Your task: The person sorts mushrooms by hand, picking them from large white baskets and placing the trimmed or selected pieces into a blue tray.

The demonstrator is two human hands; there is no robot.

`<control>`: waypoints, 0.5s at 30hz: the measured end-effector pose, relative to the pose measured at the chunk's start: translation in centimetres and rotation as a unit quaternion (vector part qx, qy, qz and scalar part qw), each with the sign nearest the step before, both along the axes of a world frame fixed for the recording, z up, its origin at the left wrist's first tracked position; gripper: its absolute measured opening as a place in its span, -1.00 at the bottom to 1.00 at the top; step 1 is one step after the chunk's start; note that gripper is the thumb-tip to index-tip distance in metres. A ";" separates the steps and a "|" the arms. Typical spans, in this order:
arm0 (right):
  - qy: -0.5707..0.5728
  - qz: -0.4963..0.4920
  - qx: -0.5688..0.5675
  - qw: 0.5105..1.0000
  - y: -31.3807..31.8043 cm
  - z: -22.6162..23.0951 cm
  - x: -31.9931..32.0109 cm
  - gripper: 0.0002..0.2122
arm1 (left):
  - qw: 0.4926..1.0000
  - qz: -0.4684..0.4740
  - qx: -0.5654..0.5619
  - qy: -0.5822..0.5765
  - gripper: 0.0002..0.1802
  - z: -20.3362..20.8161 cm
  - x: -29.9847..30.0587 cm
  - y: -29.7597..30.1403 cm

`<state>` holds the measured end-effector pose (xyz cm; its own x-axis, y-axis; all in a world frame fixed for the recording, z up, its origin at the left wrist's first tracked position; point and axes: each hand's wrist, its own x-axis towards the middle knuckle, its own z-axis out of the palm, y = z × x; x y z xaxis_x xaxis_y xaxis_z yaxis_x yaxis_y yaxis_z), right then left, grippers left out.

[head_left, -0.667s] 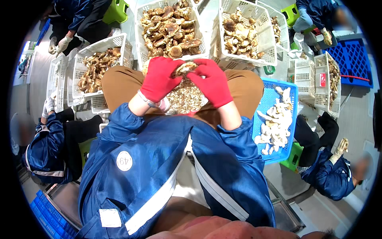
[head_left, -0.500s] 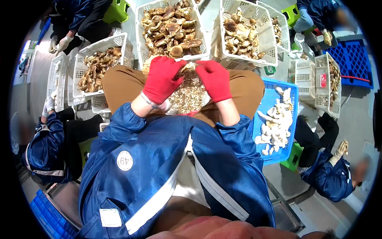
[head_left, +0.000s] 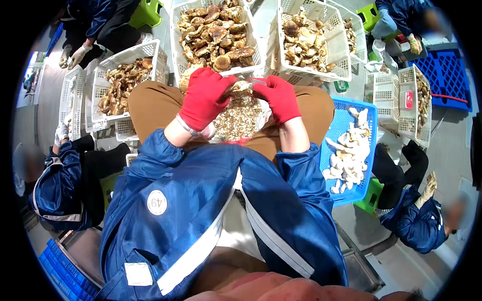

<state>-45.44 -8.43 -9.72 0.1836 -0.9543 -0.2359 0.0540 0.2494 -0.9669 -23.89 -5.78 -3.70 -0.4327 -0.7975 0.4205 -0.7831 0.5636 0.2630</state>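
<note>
Red gloves cover both my hands, which work close together above my lap. My left hand (head_left: 205,98) is closed on a pale brownish mushroom (head_left: 241,86), mostly covered by the fingers. In my right hand (head_left: 277,99) the fingers are pinched round a thin grey blade, like a small knife (head_left: 259,81), its tip near the mushroom. Beneath the hands, between my knees, lies a heap of small pale and brown trimmings (head_left: 236,120); its container is mostly hidden.
White crates of brown mushrooms stand ahead: a middle one (head_left: 173,50), a right one (head_left: 342,55) and a left one (head_left: 161,62). By my right knee is a blue tray (head_left: 351,196) with white peeled mushrooms (head_left: 349,155). Several people in blue jackets sit around on green stools (head_left: 145,14).
My right hand has shifted slightly right, away from the left, and the thin blade now shows between them. The left hand keeps hold of the mushroom in nearly the same place.
</note>
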 end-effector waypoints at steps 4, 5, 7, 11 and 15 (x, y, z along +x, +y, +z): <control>0.098 0.028 -0.037 0.994 0.4 2.6 0.1 -0.78 | 0.999 0.012 0.039 -0.007 -0.49 -0.4 0.6 0.0; 0.114 0.023 -0.071 0.991 0.9 3.3 0.7 -0.78 | 0.999 0.011 0.040 -0.008 -0.48 -0.2 0.5 -0.1; 0.149 0.012 -0.137 0.979 1.7 3.9 2.0 -0.78 | 1.000 0.011 0.018 0.014 -0.48 0.0 0.0 -0.1; 0.244 -0.009 -0.338 0.909 2.0 2.8 3.1 -0.80 | 1.000 0.016 0.009 0.022 -0.49 -0.2 -0.2 -0.1; 0.227 -0.015 -0.158 0.961 1.4 3.4 1.8 -0.80 | 0.999 0.008 0.025 0.038 -0.51 -0.6 0.1 -0.1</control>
